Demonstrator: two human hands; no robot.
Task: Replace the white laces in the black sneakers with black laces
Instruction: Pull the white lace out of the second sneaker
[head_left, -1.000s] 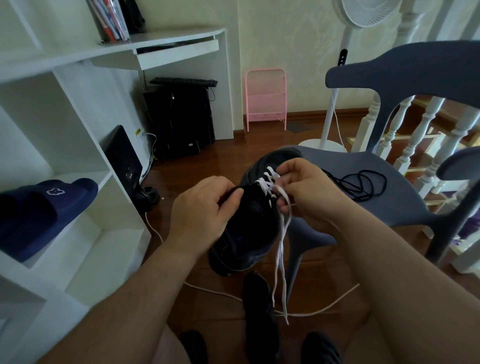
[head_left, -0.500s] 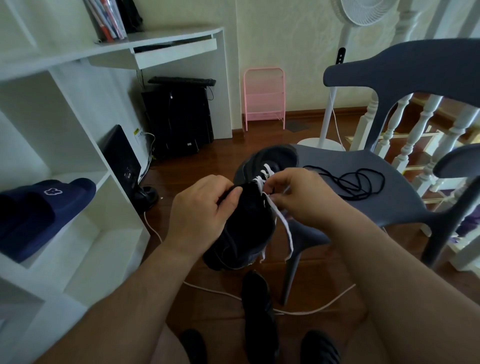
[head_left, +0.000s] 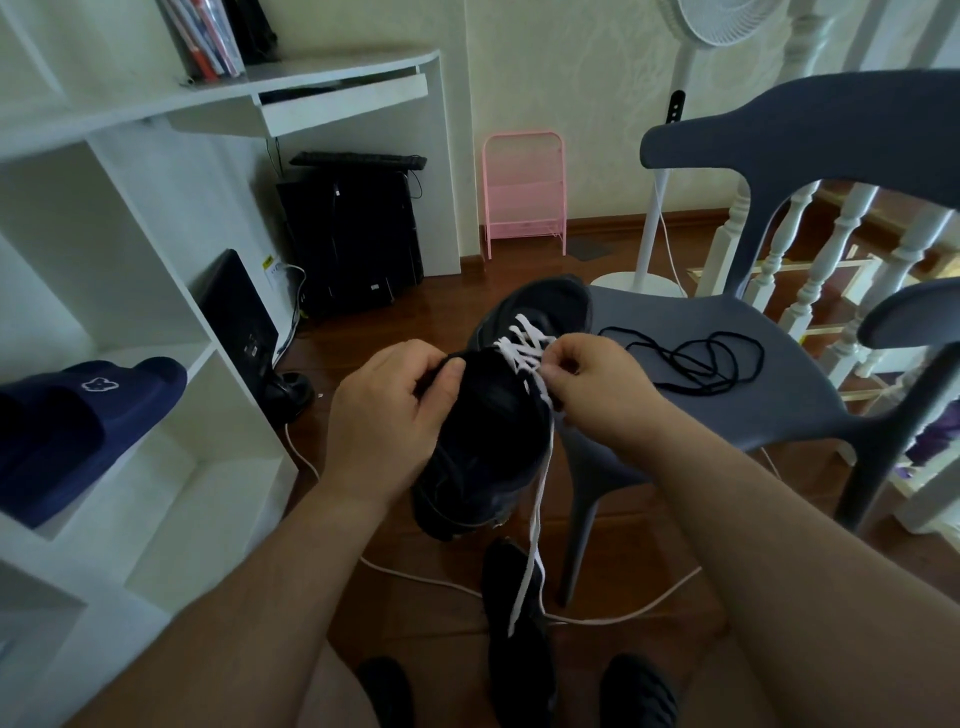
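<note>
**Q:** Head view: which step is being executed?

**A:** I am unlacing sneaker 1. My left hand (head_left: 387, 415) is gripping the black sneaker (head_left: 488, 441) at its collar, thumb curled over the rim, holding it in the air in front of me. My right hand (head_left: 597, 387) is pinching the white lace (head_left: 524, 348) at the upper eyelets. 1 free end is hanging down past the sole.

**Q:** What is the next move requiring?

**A:** In my judgement, pulling the lace out crossing by crossing while the left hand is steadying the shoe. The black laces (head_left: 696, 361) are lying coiled on the grey chair (head_left: 779, 415), just beyond my right hand. Sneaker 2 (head_left: 519, 649) is lying on the floor below.
</note>
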